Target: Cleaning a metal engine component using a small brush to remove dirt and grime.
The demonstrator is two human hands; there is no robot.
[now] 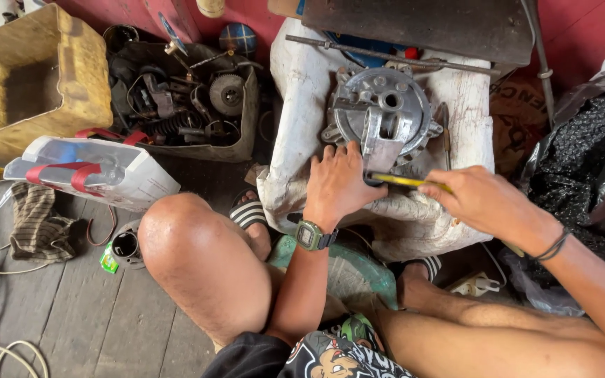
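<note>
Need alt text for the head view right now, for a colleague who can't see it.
Seated person's left hand steadies a round grey metal housing on a white sack, while the right hand holds a yellow-handled tool against it. A bag of metal parts lies left.

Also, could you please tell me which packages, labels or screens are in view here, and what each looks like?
White plastic bag with red bands: on the floor at left, flat, rectangular.
Small green label: floor beside a dark round can.
Open tan cardboard box: upper left.
Square-screened green wristwatch: left wrist.
</note>
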